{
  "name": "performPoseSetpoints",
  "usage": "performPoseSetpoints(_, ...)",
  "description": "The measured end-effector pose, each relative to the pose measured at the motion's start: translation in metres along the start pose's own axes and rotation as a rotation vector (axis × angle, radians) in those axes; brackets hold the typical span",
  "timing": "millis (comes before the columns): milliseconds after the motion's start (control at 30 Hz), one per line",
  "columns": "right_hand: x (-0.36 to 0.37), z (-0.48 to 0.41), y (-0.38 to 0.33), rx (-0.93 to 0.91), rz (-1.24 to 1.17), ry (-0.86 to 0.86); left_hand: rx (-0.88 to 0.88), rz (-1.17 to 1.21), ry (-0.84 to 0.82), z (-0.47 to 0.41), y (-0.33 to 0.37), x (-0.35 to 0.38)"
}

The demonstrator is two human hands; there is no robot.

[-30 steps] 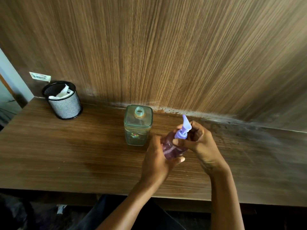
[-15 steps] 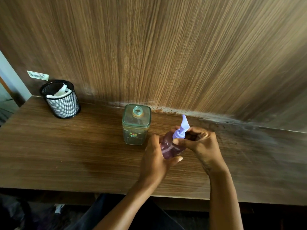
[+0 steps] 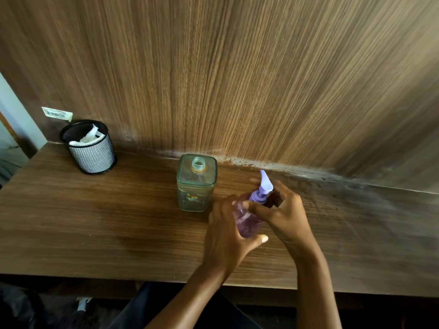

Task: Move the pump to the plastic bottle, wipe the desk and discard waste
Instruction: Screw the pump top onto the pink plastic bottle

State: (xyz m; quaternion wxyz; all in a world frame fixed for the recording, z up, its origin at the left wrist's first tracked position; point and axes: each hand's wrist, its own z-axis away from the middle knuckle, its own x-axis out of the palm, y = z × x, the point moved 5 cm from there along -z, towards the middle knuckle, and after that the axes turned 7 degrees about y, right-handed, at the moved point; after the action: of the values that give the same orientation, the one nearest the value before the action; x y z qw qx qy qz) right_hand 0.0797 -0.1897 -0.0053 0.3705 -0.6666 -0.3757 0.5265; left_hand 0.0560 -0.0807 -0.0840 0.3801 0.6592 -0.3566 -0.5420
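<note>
The right hand pinching the pump collar has rotated; left hand grips the purple bottle (pump seated; unscrewing seemingly unfinished).

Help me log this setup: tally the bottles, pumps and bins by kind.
Bottles: 2, the clear square bottle and the purple bottle
Pumps: 1, the lilac pump
Bins: 1, the black mesh bin
Total: 4
</note>
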Motion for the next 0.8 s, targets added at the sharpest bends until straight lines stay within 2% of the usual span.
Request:
performPoseSetpoints(67,-0.006,-0.002,-0.001,-0.032,0.131,0.051,0.057,-0.017,-0.058,-0.002,0.003,0.006)
performPoseSetpoints(200,-0.003,0.002,-0.002,-0.053,0.329,0.111,-0.077,0.227,-0.083,-0.008,-0.002,0.007)
performPoseSetpoints(300,0.002,0.003,-0.001,-0.047,0.476,0.193,-0.124,0.293,-0.093,-0.009,-0.002,0.003)
performPoseSetpoints(667,0.014,0.014,-0.001,-0.111,0.446,0.562,-0.075,0.201,0.023,0.001,0.008,-0.007)
performPoseSetpoints(733,0.013,0.016,-0.003,-0.108,0.450,0.560,-0.064,0.193,0.017,0.001,0.009,-0.007)
performPoseSetpoints(800,0.012,0.016,-0.001,-0.044,0.477,0.476,-0.064,0.187,-0.010,0.001,0.009,-0.006)
